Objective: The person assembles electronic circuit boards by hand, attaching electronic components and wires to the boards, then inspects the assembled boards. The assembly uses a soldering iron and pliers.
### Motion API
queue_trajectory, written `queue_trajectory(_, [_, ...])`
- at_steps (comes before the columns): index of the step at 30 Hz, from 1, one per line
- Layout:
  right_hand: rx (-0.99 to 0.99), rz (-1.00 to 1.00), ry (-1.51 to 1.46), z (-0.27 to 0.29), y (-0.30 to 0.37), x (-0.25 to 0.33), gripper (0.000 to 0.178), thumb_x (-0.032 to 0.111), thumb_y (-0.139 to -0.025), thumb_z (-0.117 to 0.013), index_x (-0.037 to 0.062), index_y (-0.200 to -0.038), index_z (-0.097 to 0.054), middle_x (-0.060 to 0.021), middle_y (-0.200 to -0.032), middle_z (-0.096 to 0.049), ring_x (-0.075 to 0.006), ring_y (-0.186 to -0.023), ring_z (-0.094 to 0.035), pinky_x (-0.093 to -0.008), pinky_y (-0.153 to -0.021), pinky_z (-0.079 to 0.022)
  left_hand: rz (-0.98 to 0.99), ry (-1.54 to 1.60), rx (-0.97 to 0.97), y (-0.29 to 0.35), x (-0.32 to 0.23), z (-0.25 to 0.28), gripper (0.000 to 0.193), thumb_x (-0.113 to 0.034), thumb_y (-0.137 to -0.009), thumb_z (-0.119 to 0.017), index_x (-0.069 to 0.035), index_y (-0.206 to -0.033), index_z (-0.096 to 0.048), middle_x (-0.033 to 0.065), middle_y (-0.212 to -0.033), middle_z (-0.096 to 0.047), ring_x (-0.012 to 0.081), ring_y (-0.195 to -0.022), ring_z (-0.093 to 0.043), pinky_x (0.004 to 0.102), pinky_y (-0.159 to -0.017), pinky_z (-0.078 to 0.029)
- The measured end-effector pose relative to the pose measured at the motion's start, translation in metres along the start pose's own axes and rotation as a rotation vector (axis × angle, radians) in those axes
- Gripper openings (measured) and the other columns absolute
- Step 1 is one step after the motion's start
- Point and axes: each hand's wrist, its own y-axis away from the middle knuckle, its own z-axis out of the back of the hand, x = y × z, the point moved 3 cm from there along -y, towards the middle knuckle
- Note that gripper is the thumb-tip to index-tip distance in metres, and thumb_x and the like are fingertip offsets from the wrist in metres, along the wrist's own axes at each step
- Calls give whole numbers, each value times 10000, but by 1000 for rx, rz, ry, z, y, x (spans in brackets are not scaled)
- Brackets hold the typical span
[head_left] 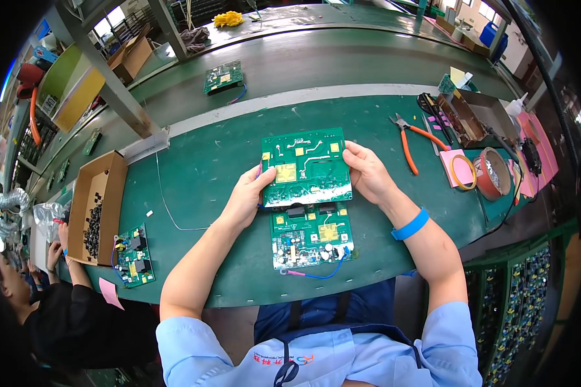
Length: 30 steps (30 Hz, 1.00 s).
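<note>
Printed circuit board (310,174), green with yellow patches and a whitish lower edge, is held up at the centre of the frame, between both hands.

At the lower left, a co-worker's dark sleeve (97,316) reaches in below an open cardboard box (112,193) of small black components (93,231). Right of the box, a populated circuit board (133,256) lies on the green tabletop (200,142), with a pink slip (110,293) just below it at the edge. Farther back, in the upper middle left, another circuit board (223,77) with a blue lead sits on the conveyor belt (290,68).

Left of centre, the left hand (244,197) grips the held board's left edge, thumb laid over its face. Below that board in the frame is a component-filled board (312,238) with a blue lead, its top partly covered from view; whether the two touch cannot be told. The right hand (368,173) grips the held board's upper right edge, thumb against the corner; a blue wristband (412,226) circles that wrist.

On the right lie orange-handled cutting pliers (405,151), a yellow tape ring (452,171) on pink paper, a brown tray (474,119) and a thick reddish roll (486,184). At the lower right stands a rack (526,309) filled with boards.
</note>
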Motion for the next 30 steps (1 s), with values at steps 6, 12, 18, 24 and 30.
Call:
queue_trajectory(6, [-6,-12,-5,2,-1,-2,278,164,-839,-384,4,-1066,-404,-72,-976,-516,-134,-868,-518,-270,-739,-440,-10,-3,4,1,-1,0,283,-201,-816,-447,-14,-1029,-444,45,-929,-538,77,-800,-529,214,-692,-444])
queue_trajectory(12, [-9,-14,-41,1,-1,-1,280,161,-836,-390,5,-1069,-404,-76,-983,-514,-140,-873,-517,-271,-747,-436,-12,-29,4,1,-1,0,284,-210,-816,-447,-19,-1027,-448,38,-923,-538,78,-794,-528,215,-689,-440])
queue_trajectory(18, [-56,-54,-49,1,-2,-2,288,193,-841,-388,6,-1057,-425,-67,-960,-522,-131,-845,-520,-275,-730,-435,6,-10,13,1,0,-1,272,-209,-820,-438,-19,-1013,-459,40,-918,-540,78,-793,-526,219,-693,-436])
queue_trajectory(24, [-52,-67,-67,3,-2,-4,274,194,-838,-396,3,-1031,-438,-73,-955,-524,-135,-837,-526,-271,-720,-441,11,14,15,1,2,0,266,-202,-820,-436,-16,-1009,-460,44,-922,-540,82,-790,-528,225,-692,-438])
queue_trajectory(30, [-36,-66,-63,3,-2,-2,269,190,-837,-401,2,-1023,-440,-74,-956,-525,-135,-840,-527,-274,-724,-442,10,22,18,1,1,-2,267,-206,-820,-439,-17,-1006,-465,47,-925,-540,86,-794,-529,228,-696,-438])
